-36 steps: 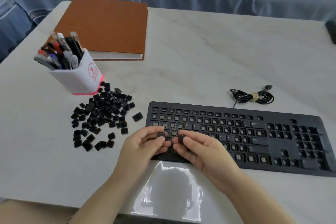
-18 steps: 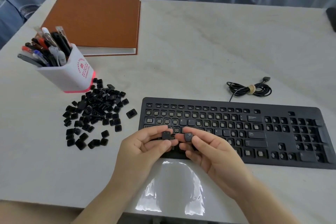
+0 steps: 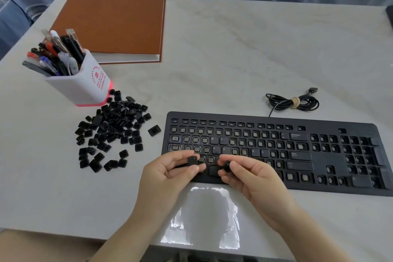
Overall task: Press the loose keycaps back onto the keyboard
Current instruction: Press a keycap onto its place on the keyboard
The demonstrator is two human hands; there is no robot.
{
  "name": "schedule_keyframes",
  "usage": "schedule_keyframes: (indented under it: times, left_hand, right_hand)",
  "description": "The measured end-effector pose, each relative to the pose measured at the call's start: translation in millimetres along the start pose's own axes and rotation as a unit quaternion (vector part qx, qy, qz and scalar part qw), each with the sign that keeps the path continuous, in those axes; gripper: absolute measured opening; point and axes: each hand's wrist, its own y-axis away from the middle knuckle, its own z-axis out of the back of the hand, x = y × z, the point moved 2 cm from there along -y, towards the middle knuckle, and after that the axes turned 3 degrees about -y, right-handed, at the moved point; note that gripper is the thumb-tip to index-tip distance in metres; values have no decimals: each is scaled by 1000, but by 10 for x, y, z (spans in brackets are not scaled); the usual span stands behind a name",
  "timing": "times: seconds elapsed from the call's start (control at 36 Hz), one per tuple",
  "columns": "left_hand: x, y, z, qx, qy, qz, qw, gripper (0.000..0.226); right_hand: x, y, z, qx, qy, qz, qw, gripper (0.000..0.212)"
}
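Note:
A black keyboard [image 3: 319,151] lies on the pale table, most of its key sockets bare, with a few caps such as R, T, F, H, K and L seated. A pile of loose black keycaps [image 3: 110,132] lies to its left. My left hand [image 3: 170,174] pinches one black keycap [image 3: 192,161] between thumb and fingers, just above the keyboard's lower left rows. My right hand [image 3: 248,178] pinches a second keycap [image 3: 227,166] beside it. Both hands hover over the bottom-left keys, hiding part of them.
A white pen holder [image 3: 80,85] full of pens stands behind the keycap pile. A brown book [image 3: 112,23] lies at the back left. The keyboard's coiled cable [image 3: 293,103] sits behind the keyboard. A glossy glare patch shows near the table's front edge [image 3: 202,219].
Both hands have stayed over the lower left keys, each holding its keycap. The caps have drawn slightly apart and turned in the fingers. The camera view shifted a little.

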Motion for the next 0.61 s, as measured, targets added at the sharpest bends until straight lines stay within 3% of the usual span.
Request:
schedule_keyframes:
  times: [0.22,0.36,0.5,0.61]
  left_hand:
    - [68,-2,48,-21,-38,1,999,19]
    - [94,-14,127,-43,-52,6,998,19]
    - [113,-26,200,-52,-56,17,997,23]
    - [127,-45,236,-69,-45,30,996,26]
  right_hand:
    - [-10,7,113,-56,61,3,997,17]
    - [0,-18,148,-66,107,14,992,25]
    - [36,-55,96,-58,85,21,995,19]
    - [66,-132,34,-69,212,88,971,15]
